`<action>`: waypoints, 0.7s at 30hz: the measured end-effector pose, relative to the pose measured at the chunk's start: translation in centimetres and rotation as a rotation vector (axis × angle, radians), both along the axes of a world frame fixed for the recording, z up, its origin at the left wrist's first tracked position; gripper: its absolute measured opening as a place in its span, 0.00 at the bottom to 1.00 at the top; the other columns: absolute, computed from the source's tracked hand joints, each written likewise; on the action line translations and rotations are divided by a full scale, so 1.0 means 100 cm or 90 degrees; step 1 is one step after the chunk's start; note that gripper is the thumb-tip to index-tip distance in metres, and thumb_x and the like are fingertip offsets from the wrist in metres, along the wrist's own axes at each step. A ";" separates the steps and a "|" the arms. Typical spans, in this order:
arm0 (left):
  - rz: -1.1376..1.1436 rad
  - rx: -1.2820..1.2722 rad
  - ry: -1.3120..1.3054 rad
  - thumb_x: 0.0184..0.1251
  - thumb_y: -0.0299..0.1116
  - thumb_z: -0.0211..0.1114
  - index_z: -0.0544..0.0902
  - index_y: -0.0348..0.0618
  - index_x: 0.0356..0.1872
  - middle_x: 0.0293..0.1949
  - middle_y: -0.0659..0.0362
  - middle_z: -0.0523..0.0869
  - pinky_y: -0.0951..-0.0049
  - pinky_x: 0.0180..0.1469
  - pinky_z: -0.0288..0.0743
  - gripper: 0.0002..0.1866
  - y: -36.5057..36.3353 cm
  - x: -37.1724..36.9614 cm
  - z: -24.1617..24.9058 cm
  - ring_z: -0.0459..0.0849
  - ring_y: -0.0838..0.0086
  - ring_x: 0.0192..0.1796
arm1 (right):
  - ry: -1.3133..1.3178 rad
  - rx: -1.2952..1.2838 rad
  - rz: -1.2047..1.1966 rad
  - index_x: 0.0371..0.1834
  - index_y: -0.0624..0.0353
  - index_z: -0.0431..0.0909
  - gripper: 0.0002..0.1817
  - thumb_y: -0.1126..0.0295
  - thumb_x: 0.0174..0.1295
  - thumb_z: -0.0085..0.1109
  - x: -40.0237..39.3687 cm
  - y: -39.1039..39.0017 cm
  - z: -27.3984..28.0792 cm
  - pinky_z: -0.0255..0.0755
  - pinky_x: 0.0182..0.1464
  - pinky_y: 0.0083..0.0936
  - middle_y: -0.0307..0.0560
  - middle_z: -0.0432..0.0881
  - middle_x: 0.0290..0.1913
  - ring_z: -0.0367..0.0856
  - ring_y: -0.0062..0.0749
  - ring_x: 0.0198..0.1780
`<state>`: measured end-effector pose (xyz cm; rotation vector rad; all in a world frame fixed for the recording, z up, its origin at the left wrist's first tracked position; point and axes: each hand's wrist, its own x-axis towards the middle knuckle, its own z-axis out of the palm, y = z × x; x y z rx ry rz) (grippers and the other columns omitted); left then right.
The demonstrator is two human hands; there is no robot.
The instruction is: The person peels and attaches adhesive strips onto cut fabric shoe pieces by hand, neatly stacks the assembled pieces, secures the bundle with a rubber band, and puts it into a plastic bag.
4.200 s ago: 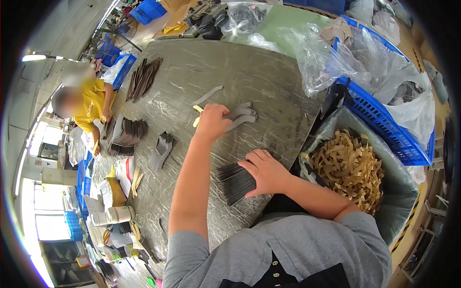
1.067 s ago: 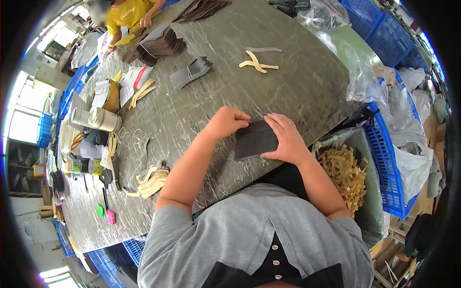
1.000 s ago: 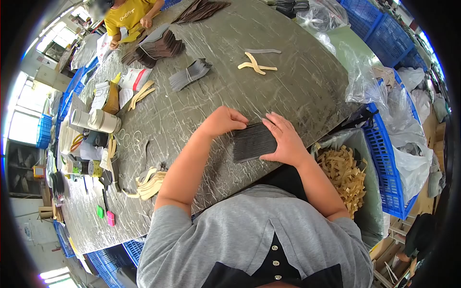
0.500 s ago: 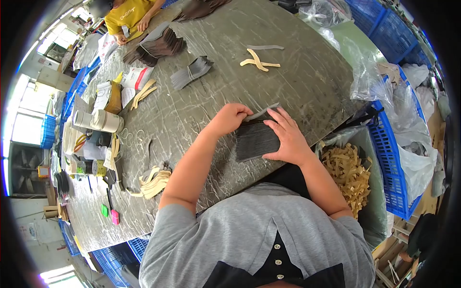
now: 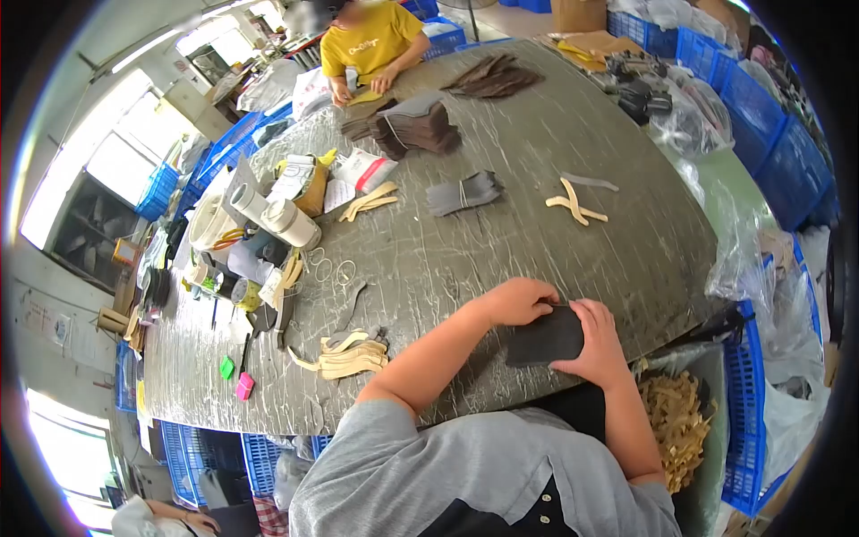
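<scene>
A dark grey-black rectangular stack of thin pieces (image 5: 546,340) is between my hands near the table's front edge, its flat, plain face toward me. My right hand (image 5: 598,342) grips its right side, thumb along the near edge and fingers over the far corner. At the stack's far left corner is my left hand (image 5: 523,302), its fingers curled and pinched on the edge. The fingertips of the left hand are partly hidden. Beyond the hands lie crossed beige strips (image 5: 577,204) and a single grey strip (image 5: 591,182).
A banded grey bundle (image 5: 463,193) and a brown stack (image 5: 416,130) lie farther back. Beige strips (image 5: 344,355) are piled left of my arm. A scrap bin (image 5: 676,425) stands right, beside a blue crate (image 5: 743,412). A person in yellow (image 5: 371,45) works across the table.
My view has swung, shifting the scene right and down. The stack's lined side has given way to a plain dark face. The light grey strip at its far edge no longer shows.
</scene>
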<state>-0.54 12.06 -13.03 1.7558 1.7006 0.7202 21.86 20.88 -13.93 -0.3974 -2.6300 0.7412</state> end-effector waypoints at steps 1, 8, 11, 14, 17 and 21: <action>0.021 -0.033 -0.004 0.69 0.35 0.62 0.86 0.43 0.46 0.47 0.50 0.85 0.57 0.56 0.74 0.12 -0.001 0.000 -0.002 0.82 0.53 0.50 | -0.003 -0.010 0.000 0.70 0.56 0.65 0.59 0.54 0.29 0.85 0.000 0.000 0.000 0.59 0.70 0.48 0.52 0.66 0.66 0.64 0.54 0.69; 0.115 0.067 0.239 0.66 0.45 0.65 0.79 0.44 0.60 0.51 0.53 0.80 0.54 0.60 0.69 0.25 -0.020 0.024 -0.007 0.78 0.54 0.57 | -0.075 0.003 -0.011 0.72 0.58 0.61 0.61 0.54 0.30 0.85 -0.011 0.001 0.005 0.60 0.70 0.48 0.53 0.66 0.65 0.63 0.54 0.68; 0.084 0.134 0.240 0.62 0.51 0.68 0.72 0.38 0.67 0.53 0.48 0.79 0.52 0.62 0.67 0.37 -0.037 0.032 0.007 0.76 0.51 0.59 | -0.042 0.017 -0.015 0.71 0.58 0.62 0.60 0.53 0.30 0.85 -0.012 0.001 0.002 0.60 0.70 0.47 0.52 0.66 0.63 0.64 0.52 0.67; 0.017 0.069 0.338 0.44 0.57 0.78 0.63 0.33 0.73 0.64 0.44 0.71 0.45 0.71 0.59 0.57 -0.051 0.039 0.012 0.71 0.50 0.67 | -0.036 0.030 -0.031 0.71 0.59 0.63 0.60 0.53 0.29 0.86 -0.012 0.000 -0.001 0.60 0.70 0.48 0.54 0.66 0.64 0.63 0.53 0.68; 0.019 0.026 0.347 0.34 0.58 0.81 0.59 0.32 0.75 0.68 0.45 0.67 0.42 0.75 0.53 0.66 -0.051 0.043 0.013 0.67 0.52 0.71 | -0.064 0.041 -0.026 0.69 0.59 0.64 0.59 0.51 0.29 0.85 -0.011 -0.001 0.002 0.58 0.71 0.49 0.54 0.66 0.64 0.64 0.53 0.68; 0.034 0.020 0.323 0.33 0.57 0.81 0.59 0.31 0.74 0.66 0.45 0.69 0.42 0.75 0.53 0.66 -0.049 0.044 0.006 0.68 0.51 0.70 | -0.234 0.190 0.013 0.68 0.63 0.67 0.59 0.40 0.32 0.80 -0.021 0.004 0.036 0.46 0.76 0.58 0.56 0.72 0.64 0.62 0.50 0.73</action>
